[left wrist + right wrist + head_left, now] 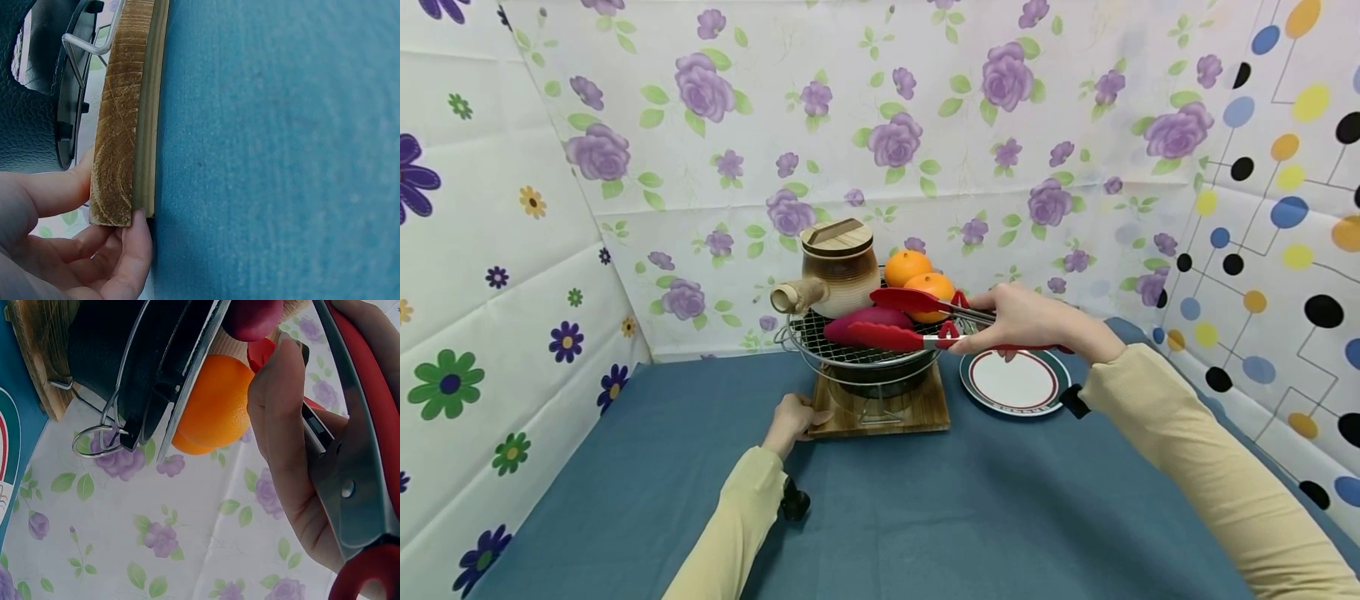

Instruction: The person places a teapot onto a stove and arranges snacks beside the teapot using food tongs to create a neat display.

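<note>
Gripping red tongs (917,321), right hand (1026,321) clamps sweet potato (868,319) on grill (857,346) (oranges (917,279) alongside); left hand (792,421) pinches wooden base (880,412).

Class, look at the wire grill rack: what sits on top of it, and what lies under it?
On the wire grill rack: a clay pot, two oranges, a purple sweet potato between red tongs. Underneath: a black stove on a wooden board; its inside is hidden.

We observed a table covered with a blue cloth (925,517). A square wooden board (917,412) lay flat on the cloth near the table's far edge. Just beside the board, on its right, lay a white plate with a dark rim (1013,382), also directly on the cloth.
</note>
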Demonstrator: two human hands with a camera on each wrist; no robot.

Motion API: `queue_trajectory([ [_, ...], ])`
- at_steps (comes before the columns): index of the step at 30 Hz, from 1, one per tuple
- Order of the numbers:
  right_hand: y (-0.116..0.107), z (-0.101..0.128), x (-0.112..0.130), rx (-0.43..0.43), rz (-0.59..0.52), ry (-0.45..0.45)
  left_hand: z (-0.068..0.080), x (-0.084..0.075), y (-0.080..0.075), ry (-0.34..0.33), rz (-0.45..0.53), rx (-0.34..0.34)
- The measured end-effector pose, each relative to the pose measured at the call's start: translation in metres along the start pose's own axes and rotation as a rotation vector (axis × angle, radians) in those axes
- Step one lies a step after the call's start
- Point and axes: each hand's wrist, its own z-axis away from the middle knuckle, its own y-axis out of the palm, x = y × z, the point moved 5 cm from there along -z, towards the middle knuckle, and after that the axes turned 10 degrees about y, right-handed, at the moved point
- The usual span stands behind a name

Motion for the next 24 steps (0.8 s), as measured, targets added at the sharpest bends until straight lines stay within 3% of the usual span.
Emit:
queue_trajectory([
  [13, -0.009, 0.004, 0.002, -0.058, 0.014, -0.008, -0.004, 0.003, 0.0, -0.012, -0.024, -0.005],
  [24, -0.022, 0.011, -0.01, -0.19, 0.012, 0.046, -0.003, 0.002, 0.0, -0.016, -0.019, -0.002],
])
